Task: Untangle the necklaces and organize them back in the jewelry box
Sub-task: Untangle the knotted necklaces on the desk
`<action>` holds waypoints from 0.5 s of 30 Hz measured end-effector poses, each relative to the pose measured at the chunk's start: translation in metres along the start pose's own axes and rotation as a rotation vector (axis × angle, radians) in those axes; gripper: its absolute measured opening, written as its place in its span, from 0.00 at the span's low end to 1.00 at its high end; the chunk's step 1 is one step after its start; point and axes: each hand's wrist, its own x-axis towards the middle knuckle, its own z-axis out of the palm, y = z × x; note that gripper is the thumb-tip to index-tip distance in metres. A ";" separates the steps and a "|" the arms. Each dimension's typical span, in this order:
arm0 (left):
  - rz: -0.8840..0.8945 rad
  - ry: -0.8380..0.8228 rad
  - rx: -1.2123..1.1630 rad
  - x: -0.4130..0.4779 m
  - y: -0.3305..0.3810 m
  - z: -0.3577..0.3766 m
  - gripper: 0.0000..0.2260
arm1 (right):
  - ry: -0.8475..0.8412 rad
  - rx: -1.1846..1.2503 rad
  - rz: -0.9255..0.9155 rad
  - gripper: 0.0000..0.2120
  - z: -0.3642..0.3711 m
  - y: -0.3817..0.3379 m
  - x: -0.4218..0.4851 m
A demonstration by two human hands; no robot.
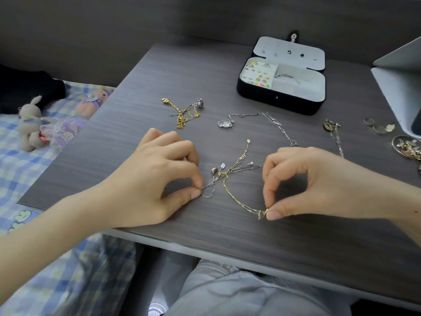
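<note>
Head view: the left hand (157,176) pinches a thin silver chain (207,193) between thumb and forefinger, its other fingers curled loosely, while the right hand (305,181) pinches the small pendant at the end of a gold chain (234,196), its other fingers arched above. Both chains lie on the dark wood-grain table (114,144) and meet in a knot (224,174) between the hands, loose ends and charms fanning toward 1 o'clock. The forearms enter from 8 and 4 o'clock, the left hand's heel on the tabletop. From the knot, the open jewelry box (273,99) sits well apart at 1 o'clock, a gold-and-silver tangle (184,114) at 11 o'clock, and a silver necklace (270,118) with a clear pendant between them
</note>
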 end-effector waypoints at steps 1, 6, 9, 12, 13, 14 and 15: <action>-0.032 0.006 -0.022 0.002 0.000 -0.001 0.09 | 0.002 -0.016 0.003 0.10 0.000 0.001 -0.001; -0.207 0.030 -0.089 0.019 -0.004 0.006 0.14 | -0.007 -0.082 0.008 0.13 -0.002 0.001 0.000; -0.249 -0.035 -0.159 0.026 -0.006 0.011 0.14 | 0.070 -0.077 0.027 0.10 -0.003 0.000 0.003; -0.276 -0.057 -0.214 0.031 -0.006 0.012 0.11 | 0.281 -0.181 0.088 0.06 -0.001 0.003 0.011; -0.278 -0.068 -0.217 0.032 -0.005 0.011 0.10 | 0.343 -0.245 0.109 0.05 0.000 0.004 0.014; -0.279 -0.081 -0.213 0.033 -0.004 0.011 0.08 | 0.381 -0.298 0.125 0.05 0.002 0.004 0.017; -0.284 -0.095 -0.203 0.035 -0.003 0.011 0.06 | 0.393 -0.332 0.139 0.05 0.003 0.004 0.020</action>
